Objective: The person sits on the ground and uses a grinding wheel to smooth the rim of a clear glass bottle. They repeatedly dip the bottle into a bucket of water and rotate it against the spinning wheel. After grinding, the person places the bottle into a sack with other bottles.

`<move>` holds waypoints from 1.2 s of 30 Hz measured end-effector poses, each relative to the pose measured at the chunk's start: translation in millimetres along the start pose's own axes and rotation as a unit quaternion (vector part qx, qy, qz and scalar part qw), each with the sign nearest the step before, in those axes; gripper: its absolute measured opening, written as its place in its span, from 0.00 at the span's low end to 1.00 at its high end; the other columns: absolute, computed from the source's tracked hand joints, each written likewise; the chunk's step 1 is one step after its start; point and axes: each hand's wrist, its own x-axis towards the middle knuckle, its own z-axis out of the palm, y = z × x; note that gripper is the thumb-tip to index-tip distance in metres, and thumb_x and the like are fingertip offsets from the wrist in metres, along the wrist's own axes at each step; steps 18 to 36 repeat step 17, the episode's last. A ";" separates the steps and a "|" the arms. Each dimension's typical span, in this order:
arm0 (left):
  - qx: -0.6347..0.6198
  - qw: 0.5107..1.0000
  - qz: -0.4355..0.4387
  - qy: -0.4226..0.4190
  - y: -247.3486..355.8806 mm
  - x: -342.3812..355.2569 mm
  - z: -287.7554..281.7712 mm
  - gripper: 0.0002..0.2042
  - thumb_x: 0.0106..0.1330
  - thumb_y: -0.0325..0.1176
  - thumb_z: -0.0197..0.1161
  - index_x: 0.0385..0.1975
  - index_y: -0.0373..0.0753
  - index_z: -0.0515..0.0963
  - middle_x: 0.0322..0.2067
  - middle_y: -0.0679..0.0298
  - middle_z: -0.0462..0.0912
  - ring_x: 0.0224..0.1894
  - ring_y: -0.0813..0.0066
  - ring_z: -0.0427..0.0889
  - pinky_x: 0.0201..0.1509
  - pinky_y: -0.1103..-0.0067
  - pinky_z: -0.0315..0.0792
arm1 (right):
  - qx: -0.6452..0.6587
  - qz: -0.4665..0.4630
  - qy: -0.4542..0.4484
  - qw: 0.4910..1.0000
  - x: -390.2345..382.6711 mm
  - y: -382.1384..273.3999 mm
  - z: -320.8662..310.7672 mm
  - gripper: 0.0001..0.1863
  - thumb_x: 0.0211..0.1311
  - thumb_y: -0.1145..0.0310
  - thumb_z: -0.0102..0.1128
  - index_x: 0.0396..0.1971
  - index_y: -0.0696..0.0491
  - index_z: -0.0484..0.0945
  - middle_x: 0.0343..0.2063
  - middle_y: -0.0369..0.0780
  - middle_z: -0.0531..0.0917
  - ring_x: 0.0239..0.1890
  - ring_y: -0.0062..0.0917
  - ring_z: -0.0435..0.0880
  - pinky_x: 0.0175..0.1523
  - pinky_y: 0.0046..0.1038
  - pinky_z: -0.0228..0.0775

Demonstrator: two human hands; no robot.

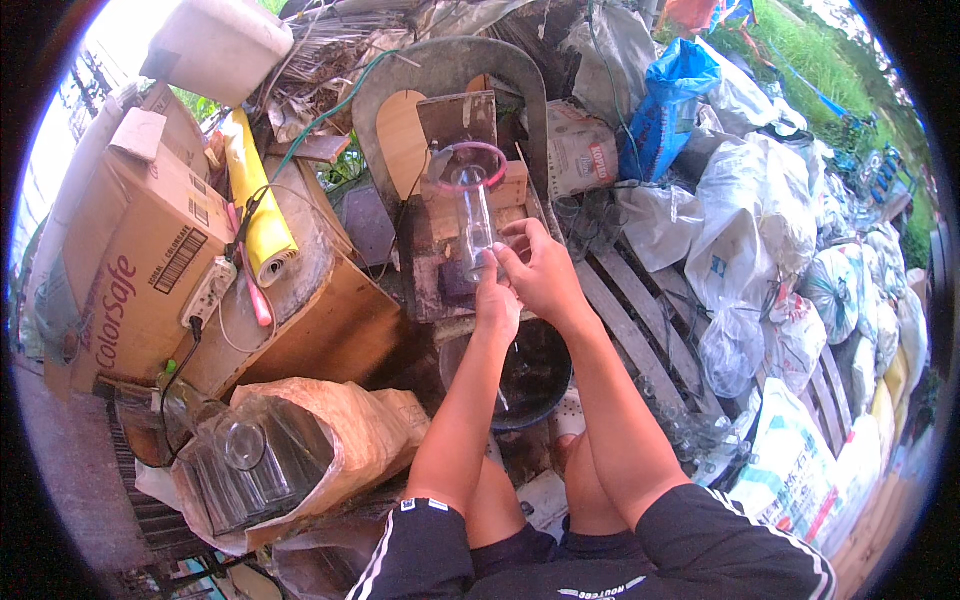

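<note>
Both my hands meet at the near end of a clear glass bottle point(475, 215), which points away from me. My left hand point(497, 302) has its thumb and fingers closed on that end. From the right, my right hand point(543, 268) pinches the same part with thumb and fingertips. The bottle's far end lies at a pinkish-red ring point(504, 166) on a wooden rig point(457, 115); whether it passes through or under the ring, I cannot tell. This rig rests on a grey chair with an arched back point(450, 52). Beneath my wrists sits a dark basin point(547, 375), partly hidden.
To the left stand a cardboard box point(150, 255), a yellow roll point(252, 190), a power strip point(210, 290) and a wooden cabinet point(300, 325). A brown paper sack point(370, 425) holds clear glassware. Right are wooden slats point(640, 305), white sacks point(735, 215) and a blue sack point(660, 115).
</note>
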 end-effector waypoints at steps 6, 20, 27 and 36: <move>-0.071 0.997 0.025 0.027 -1.6 8.3 -9.6 0.34 0.81 0.63 0.43 0.73 0.41 0.61 0.69 0.52 0.70 0.73 0.60 0.69 0.77 0.62 0.61 | 0.015 0.017 0.008 1.000 2.1 1.7 2.9 0.21 0.68 0.60 0.67 0.52 0.59 0.78 0.38 0.54 0.88 0.43 0.49 0.89 0.51 0.44 0.78; 0.135 0.975 0.040 0.174 -0.4 0.8 0.7 0.42 0.75 0.57 0.62 0.76 0.52 0.41 0.66 0.57 0.66 0.63 0.64 0.73 0.65 0.63 0.71 | -0.004 0.036 -0.022 0.999 3.1 3.0 -4.7 0.23 0.68 0.57 0.68 0.55 0.57 0.78 0.40 0.53 0.89 0.45 0.47 0.89 0.54 0.42 0.78; 0.135 0.975 0.040 0.174 -0.4 0.8 0.7 0.42 0.75 0.57 0.62 0.76 0.52 0.41 0.66 0.57 0.66 0.63 0.64 0.73 0.65 0.63 0.71 | -0.004 0.036 -0.022 0.999 3.1 3.0 -4.7 0.23 0.68 0.57 0.68 0.55 0.57 0.78 0.40 0.53 0.89 0.45 0.47 0.89 0.54 0.42 0.78; 0.135 0.975 0.040 0.174 -0.4 0.8 0.7 0.42 0.75 0.57 0.62 0.76 0.52 0.41 0.66 0.57 0.66 0.63 0.64 0.73 0.65 0.63 0.71 | -0.004 0.036 -0.022 0.999 3.1 3.0 -4.7 0.23 0.68 0.57 0.68 0.55 0.57 0.78 0.40 0.53 0.89 0.45 0.47 0.89 0.54 0.42 0.78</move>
